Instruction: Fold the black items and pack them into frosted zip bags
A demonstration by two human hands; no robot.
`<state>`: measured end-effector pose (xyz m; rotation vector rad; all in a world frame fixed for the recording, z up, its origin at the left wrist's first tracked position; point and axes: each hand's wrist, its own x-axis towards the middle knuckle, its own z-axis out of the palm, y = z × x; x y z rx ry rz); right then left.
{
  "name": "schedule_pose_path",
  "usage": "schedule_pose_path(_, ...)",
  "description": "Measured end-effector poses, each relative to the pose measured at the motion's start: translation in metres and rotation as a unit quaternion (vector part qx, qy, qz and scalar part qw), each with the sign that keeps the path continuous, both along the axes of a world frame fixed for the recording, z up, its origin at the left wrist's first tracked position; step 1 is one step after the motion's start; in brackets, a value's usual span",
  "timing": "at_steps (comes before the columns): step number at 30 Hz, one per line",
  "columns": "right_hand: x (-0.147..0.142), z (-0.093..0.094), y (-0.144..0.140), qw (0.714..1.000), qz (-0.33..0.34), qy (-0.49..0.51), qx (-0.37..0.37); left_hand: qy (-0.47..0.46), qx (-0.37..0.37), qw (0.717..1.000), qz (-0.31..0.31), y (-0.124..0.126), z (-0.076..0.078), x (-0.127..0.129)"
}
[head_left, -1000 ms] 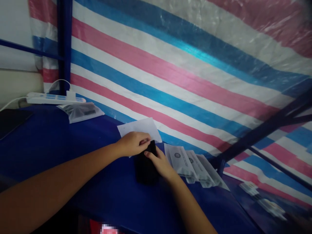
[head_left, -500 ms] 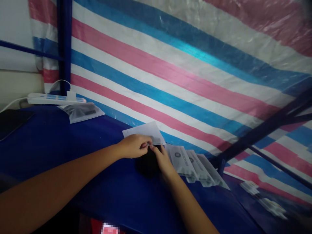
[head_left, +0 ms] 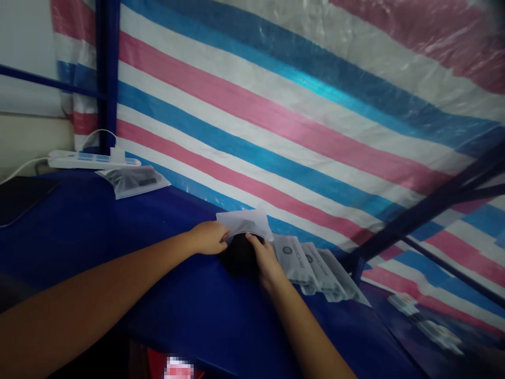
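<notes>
A frosted plastic bag [head_left: 245,220] lies over the blue tabletop, with a black, rounded, soft-looking item [head_left: 240,256] at its near edge. The item's kind cannot be made out, and part of it is behind the bag's film. My left hand [head_left: 210,237] has its fingers closed on the left side of the bag, beside the black item. On the other side, my right hand [head_left: 267,259] grips the black item, thumb on top along the bag's edge; its other fingers are mostly hidden.
Several printed frosted bags [head_left: 294,263] overlap in a row to the right. A filled clear bag [head_left: 138,181] and a white power strip [head_left: 92,159] lie at the back left, near a dark flat object [head_left: 23,197]. Striped sheeting [head_left: 252,137] hangs behind the blue table [head_left: 197,310].
My left hand has shifted left, away from my right thumb, to the bag's left side. The bag has moved slightly right and lower, its mouth edge now curving over the black item.
</notes>
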<state>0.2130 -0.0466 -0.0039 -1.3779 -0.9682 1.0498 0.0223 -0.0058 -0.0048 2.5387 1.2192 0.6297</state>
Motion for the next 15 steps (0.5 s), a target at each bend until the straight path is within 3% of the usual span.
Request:
schedule_pose_path(4,0.002,-0.001,0.002,0.999,-0.042,0.011,0.002,0.044,0.036,0.998,-0.016,-0.004,0.002,0.003)
schedule_pose_path(9,0.001,-0.001,0.003,0.996,-0.067,0.065,0.007,0.024,0.042,0.997,-0.061,-0.012,0.01,0.007)
schedule_pose_path(15,-0.001,-0.001,0.004,0.992,-0.079,0.09,0.037,0.022,0.046,0.997,-0.065,-0.025,0.02,0.013)
